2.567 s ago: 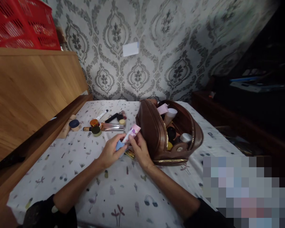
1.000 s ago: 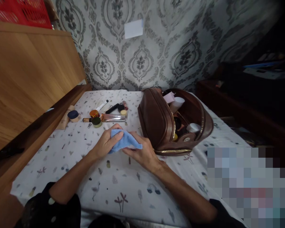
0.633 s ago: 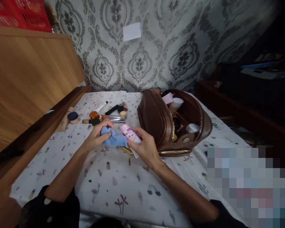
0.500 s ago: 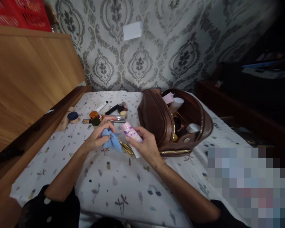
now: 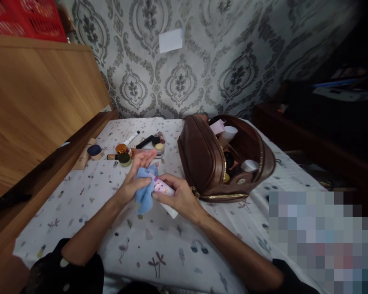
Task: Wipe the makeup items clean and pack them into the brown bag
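My left hand (image 5: 134, 179) grips a light blue cloth (image 5: 144, 195), its thumb pressed on the fabric and some fingers stretched out behind. The cloth wraps the top end of a small pink-and-white tube (image 5: 163, 187) with a printed pattern. Around the tube's other end, my right hand (image 5: 182, 198) is closed. A white end sticks out below that hand. Both hands are above the patterned sheet (image 5: 156, 241), left of an open brown cosmetic bag (image 5: 199, 153).
Several cosmetics lie behind my left hand, among them a green-lidded jar (image 5: 124, 159), an orange jar (image 5: 121, 148), a white tube (image 5: 131, 138) and a navy-lidded jar (image 5: 94, 151). Bottles and tubes fill the bag. A wooden cabinet (image 5: 46, 81) stands at the left.
The cloth and tube have come together; the cloth now covers the tube's pink top. My right hand has moved slightly left and down with the tube.
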Motion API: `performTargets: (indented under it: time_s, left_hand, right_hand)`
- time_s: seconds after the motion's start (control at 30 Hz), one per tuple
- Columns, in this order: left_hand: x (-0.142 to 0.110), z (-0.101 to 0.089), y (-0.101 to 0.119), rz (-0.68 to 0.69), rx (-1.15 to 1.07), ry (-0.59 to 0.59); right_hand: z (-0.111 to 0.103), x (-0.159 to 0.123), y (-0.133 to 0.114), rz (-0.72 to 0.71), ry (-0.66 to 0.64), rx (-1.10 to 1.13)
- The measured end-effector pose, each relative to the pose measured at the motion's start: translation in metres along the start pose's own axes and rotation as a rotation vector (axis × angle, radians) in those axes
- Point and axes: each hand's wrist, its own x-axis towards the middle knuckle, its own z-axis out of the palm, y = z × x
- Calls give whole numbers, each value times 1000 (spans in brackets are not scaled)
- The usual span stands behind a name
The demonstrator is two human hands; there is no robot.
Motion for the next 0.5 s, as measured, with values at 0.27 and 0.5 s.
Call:
performTargets:
  time_s: [0.27,0.5]
  left_hand:
    - [-4,-8,-3,-23,596,86]
    - [-5,0,5,-112,609,107]
  right_hand:
    - [-1,1,5,-42,99,-11]
    - [0,2,0,10,113,94]
